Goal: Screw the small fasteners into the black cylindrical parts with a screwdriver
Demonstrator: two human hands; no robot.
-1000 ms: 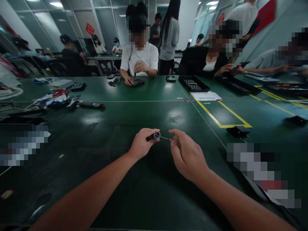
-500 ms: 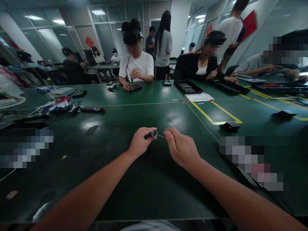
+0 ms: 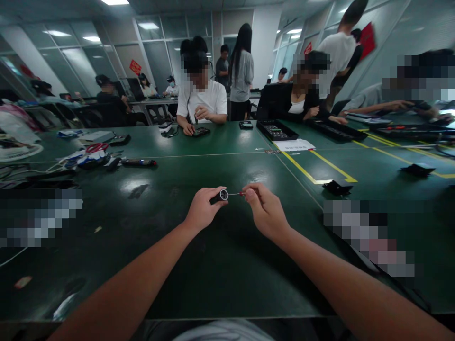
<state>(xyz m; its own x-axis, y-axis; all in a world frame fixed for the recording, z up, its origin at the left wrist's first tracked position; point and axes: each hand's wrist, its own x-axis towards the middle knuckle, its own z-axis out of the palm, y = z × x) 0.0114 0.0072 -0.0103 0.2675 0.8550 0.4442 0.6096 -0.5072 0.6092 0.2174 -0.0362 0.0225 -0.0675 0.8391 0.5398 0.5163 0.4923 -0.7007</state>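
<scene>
Thin tool comes level at the cylinder's edge

From where I stand, taking twelve as the far side of the table [image 3: 213, 274], the short black cylinder [image 3: 223, 194] is held over the table's near half, its silver-ringed open end facing six o'clock. The left hand [image 3: 202, 208] grips it narrowly from nine o'clock, thumb below and fingers above. From three o'clock the right hand [image 3: 268, 210] pinches the red end of a thin tool [image 3: 234, 194], whose shaft runs to the ring; I can't tell whether the tip touches or enters it.

A moment ago that shaft slanted down toward the right hand; now it lies almost level. To my eye that brings it squarer to the cylinder's side, with the work there still under way. Out from the cylinder, a small black piece [image 3: 337, 188] sits between two and three, a pen-like tool [image 3: 138, 162] at ten.
</scene>
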